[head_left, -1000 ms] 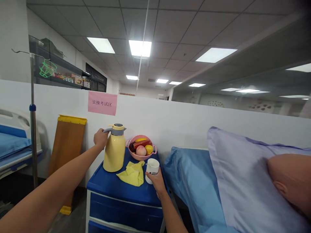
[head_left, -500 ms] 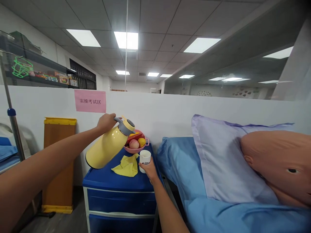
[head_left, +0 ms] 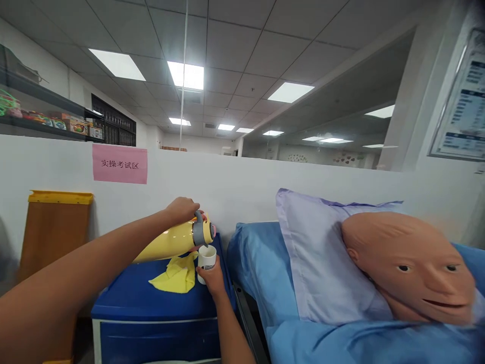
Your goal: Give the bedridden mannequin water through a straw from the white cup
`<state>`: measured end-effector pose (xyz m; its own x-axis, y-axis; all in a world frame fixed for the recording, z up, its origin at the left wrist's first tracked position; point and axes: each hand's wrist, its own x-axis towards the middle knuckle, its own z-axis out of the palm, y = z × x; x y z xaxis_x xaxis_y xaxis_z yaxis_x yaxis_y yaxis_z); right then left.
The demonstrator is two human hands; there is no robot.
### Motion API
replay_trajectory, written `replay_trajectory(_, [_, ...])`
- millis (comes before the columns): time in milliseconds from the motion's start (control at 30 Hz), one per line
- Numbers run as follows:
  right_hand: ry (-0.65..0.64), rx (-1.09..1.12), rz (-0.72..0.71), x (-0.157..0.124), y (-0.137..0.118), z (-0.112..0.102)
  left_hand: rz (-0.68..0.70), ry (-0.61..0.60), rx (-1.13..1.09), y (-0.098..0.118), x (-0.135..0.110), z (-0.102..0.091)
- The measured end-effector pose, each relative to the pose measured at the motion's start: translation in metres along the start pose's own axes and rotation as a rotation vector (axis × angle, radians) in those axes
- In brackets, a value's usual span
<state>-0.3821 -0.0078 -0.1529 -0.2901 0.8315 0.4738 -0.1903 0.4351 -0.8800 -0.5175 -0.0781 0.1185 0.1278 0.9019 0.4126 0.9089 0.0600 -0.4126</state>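
Left hand (head_left: 183, 209) grips a tilted vacuum jug (head_left: 176, 241), base hidden behind the forearm. Right hand (head_left: 212, 276) clasps a white cup (head_left: 206, 259), contents hard to discern.

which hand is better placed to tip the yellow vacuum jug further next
Probably the left hand: it grips the yellow vacuum jug by its grey handle, the jug's tilted top close to the white cup's rim. The right hand is holding that cup.

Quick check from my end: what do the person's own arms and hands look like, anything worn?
The left hand and right hand are ungloved. The left arm and right arm are bare where visible: no sleeve, watch or bracelet shows. Rings: cannot tell.
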Motion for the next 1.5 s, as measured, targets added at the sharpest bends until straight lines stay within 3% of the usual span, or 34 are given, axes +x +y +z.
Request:
replay_trajectory(500, [-0.018, 0.005, 0.039, -0.001, -0.004, -0.003, 0.253, -0.119, 0.09, 0.019, 0.018, 0.011])
replay_trajectory(833, [-0.008, 0.004, 0.025, 0.0, -0.01, -0.002, 0.284, -0.11, 0.091, 0.029, 0.026, 0.01])
replay_trajectory(1500, [0.004, -0.022, 0.026, 0.0, -0.005, -0.002, 0.267, -0.094, 0.072, 0.028, 0.03, -0.003])
